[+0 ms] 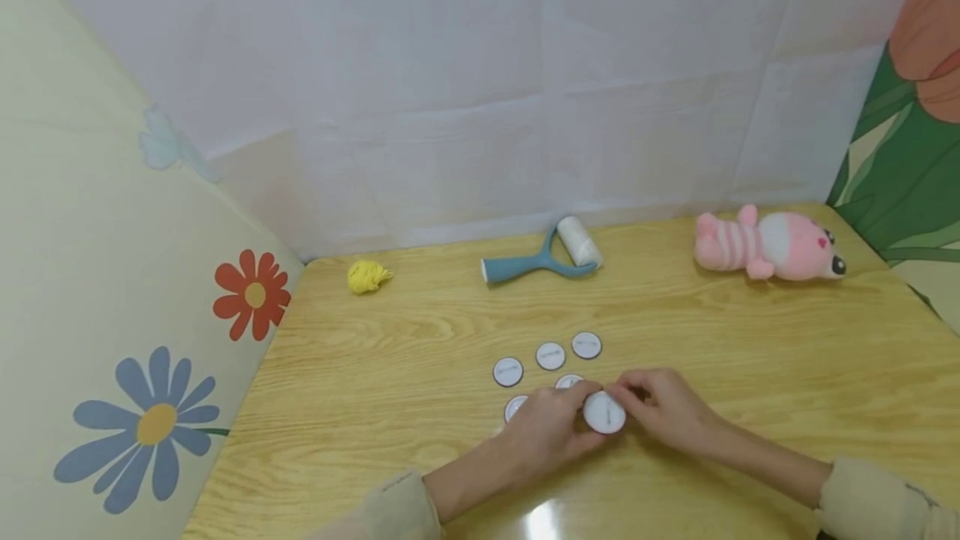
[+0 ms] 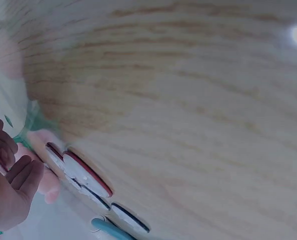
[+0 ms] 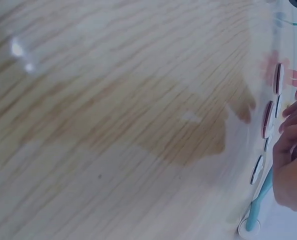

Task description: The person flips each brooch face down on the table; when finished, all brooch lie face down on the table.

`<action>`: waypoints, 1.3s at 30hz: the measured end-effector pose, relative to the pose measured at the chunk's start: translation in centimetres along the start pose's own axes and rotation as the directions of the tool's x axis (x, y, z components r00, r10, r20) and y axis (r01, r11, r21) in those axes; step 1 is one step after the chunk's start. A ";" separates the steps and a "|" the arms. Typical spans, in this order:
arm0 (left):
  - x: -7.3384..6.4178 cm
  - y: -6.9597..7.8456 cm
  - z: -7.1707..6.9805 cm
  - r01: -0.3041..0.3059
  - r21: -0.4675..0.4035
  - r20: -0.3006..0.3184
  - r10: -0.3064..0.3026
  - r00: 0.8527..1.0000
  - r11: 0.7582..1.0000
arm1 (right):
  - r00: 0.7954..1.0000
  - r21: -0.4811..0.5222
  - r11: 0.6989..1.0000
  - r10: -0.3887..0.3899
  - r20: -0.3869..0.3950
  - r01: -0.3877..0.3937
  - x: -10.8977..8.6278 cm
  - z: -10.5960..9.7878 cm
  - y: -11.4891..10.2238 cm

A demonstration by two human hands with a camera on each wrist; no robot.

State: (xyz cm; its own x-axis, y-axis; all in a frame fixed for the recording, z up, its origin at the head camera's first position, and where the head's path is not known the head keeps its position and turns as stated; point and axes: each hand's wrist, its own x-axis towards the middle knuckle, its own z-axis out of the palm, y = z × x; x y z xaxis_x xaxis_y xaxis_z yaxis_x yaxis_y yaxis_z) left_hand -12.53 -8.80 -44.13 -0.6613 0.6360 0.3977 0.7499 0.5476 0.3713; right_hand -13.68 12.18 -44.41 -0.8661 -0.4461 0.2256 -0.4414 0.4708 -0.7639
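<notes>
A round pin-back badge [image 1: 604, 413] is held up over the table, its white back with the pin facing the head camera. My left hand [image 1: 546, 432] grips it from the left, thumb and fingers at its rim. At the upper right edge of the same badge, my right hand [image 1: 667, 411] pinches with thumb and forefinger, the other fingers curled. Several more badges lie white side up just beyond, among them one at the left [image 1: 507, 372], one in the middle [image 1: 551, 356] and one at the right [image 1: 587, 346]. Two nearer ones are partly hidden behind my left hand.
A lint roller [image 1: 525, 266] with a teal handle lies by the back wall. To its left sits a small yellow object [image 1: 367, 277], and a pink plush toy [image 1: 772, 246] lies at the back right. Flowered cloth [image 1: 157, 423] borders the wooden table [image 1: 360, 407].
</notes>
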 end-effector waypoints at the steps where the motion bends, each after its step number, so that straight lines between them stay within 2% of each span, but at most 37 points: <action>1: 0.1 0.0 0.0 -0.001 -0.015 0.004 0.001 1.000 1.000 | 1.000 0.000 1.000 0.011 0.005 -0.011 0.0 -0.1 0.0; 4: 0.3 0.0 0.0 -0.005 -0.052 0.025 0.006 1.000 0.999 | 1.000 0.003 1.000 0.023 0.006 -0.023 0.0 -0.2 0.0; 7: 0.4 0.0 -0.1 0.002 -0.051 0.051 0.000 0.999 0.999 | 1.000 0.002 1.000 0.003 -0.004 -0.003 -0.1 -0.2 0.2; 11: 0.8 0.1 -0.4 0.031 -0.005 0.094 -0.030 0.995 1.000 | 0.993 -0.002 0.996 -0.091 -0.070 0.091 -0.1 -0.1 0.5; 13: 1.1 0.1 -0.5 0.052 0.019 0.106 -0.053 0.993 0.998 | 0.980 -0.022 0.985 -0.174 -0.100 0.173 0.0 -0.1 0.8; 15: 1.3 0.1 -0.6 0.080 0.027 0.118 -0.083 0.990 0.996 | 0.956 -0.057 0.961 -0.275 -0.101 0.271 0.0 -0.2 1.2; 18: 1.5 0.0 -0.8 0.099 0.036 0.137 -0.103 0.985 0.994 | 0.916 -0.075 0.916 -0.398 -0.050 0.394 0.0 -0.5 1.8; 21: 1.6 -0.2 -0.8 0.062 0.077 0.149 -0.073 0.986 0.995 | 0.889 -0.051 0.887 -0.458 0.019 0.458 -0.2 -1.0 2.3; 24: 2.0 -0.3 -0.8 -0.005 0.123 0.149 -0.013 0.989 0.992 | 0.874 -0.053 0.873 -0.484 0.043 0.485 -0.4 -1.2 2.6; 27: 2.4 -0.4 -0.8 -0.050 0.126 0.157 0.029 0.987 0.991 | 0.866 -0.096 0.861 -0.500 0.023 0.499 -0.4 -1.2 2.7; 33: 3.1 -0.6 -1.0 -0.049 0.088 0.186 0.032 0.982 0.995 | 0.886 -0.157 0.877 -0.463 -0.019 0.455 0.0 -1.4 2.6; 39: 3.5 -1.1 -0.7 -0.058 0.092 0.191 0.040 0.981 0.994 | 0.890 -0.250 0.866 -0.455 -0.039 0.432 0.3 -1.5 2.8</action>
State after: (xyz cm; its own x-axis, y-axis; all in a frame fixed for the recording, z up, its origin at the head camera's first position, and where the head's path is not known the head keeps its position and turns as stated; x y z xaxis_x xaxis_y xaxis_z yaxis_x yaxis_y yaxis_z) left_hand -15.68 -7.53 -42.57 -0.6153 0.7493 0.2450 0.7856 0.5572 0.2690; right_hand -15.56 14.51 -45.59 -0.5787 -0.5816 0.5717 -0.8155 0.4052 -0.4132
